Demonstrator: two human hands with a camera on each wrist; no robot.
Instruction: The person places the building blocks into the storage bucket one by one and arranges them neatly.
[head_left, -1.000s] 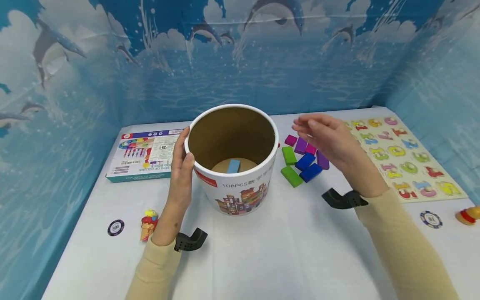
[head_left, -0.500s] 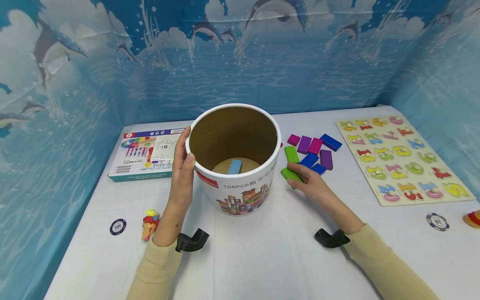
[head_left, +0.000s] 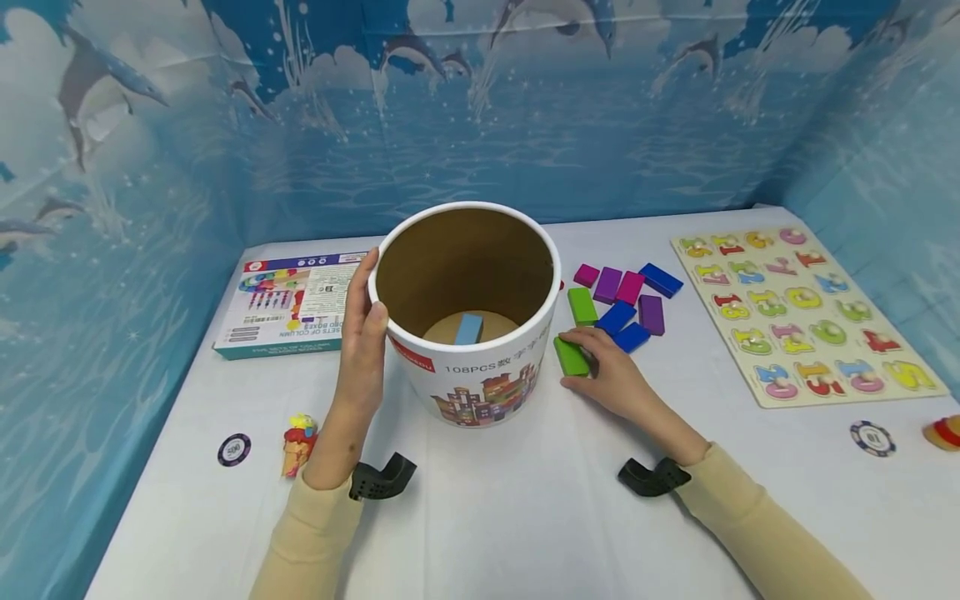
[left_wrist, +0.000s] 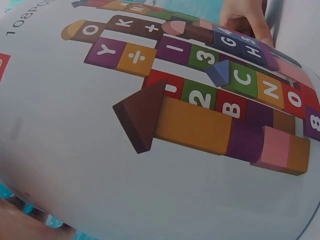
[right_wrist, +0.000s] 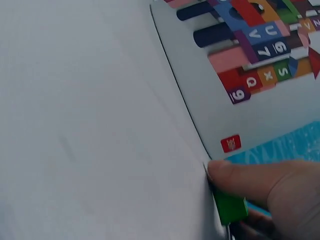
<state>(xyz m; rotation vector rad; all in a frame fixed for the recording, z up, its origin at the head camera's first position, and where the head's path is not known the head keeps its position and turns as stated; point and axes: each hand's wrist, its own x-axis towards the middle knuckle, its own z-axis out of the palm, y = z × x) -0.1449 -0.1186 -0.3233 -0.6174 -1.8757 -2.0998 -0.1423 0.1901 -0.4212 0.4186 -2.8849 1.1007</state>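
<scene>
A large white bucket [head_left: 487,379] with a printed block picture stands upright mid-table. One light-blue block [head_left: 468,328] lies on its floor. My left hand [head_left: 362,350] rests against the bucket's left side, fingers and thumb extended along the wall near the rim. To the right of the bucket, my right hand [head_left: 611,375] pinches a green block [head_left: 572,357] between thumb and fingers at table level. The same green block [right_wrist: 232,207] shows below the thumb in the right wrist view. Behind that hand lie another green block [head_left: 581,307] and several blue, purple and pink blocks [head_left: 615,318].
A number puzzle board [head_left: 765,358] lies at the right. A flat toy box [head_left: 277,308] sits at the back left. Poker chips [head_left: 234,450] lie on both sides. An ice-cream-shaped toy [head_left: 298,446] is beside my left forearm, and a red-and-yellow toy [head_left: 943,433] at the right edge.
My right hand came down from above the blocks, took hold of the nearest green block and shifted slightly left with it. My left hand stays at the bucket.
</scene>
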